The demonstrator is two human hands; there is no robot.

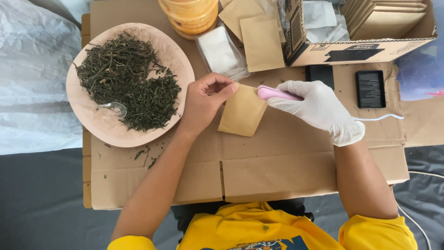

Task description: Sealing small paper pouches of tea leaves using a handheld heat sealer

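Observation:
My left hand (203, 99), bare, pinches the top corner of a small brown paper pouch (241, 113) that lies on the flattened cardboard (259, 171). My right hand (317, 107) wears a white glove and grips a pink handheld sealer (276, 93), whose tip presses on the pouch's upper right edge. A white cord (379, 117) trails from the sealer to the right. Left of my hands sits a pink round plate (92, 118) heaped with dried green herbs (127, 78), a metal spoon (114, 108) resting in it.
An open cardboard box (360, 46) at the back right holds stacked brown pouches. More empty pouches (261, 41), a clear bag of white sachets (219, 51) and an orange-lidded jar (189, 16) stand behind. Two black flat devices (370, 89) lie right. Herb crumbs (148, 155) scatter near the plate.

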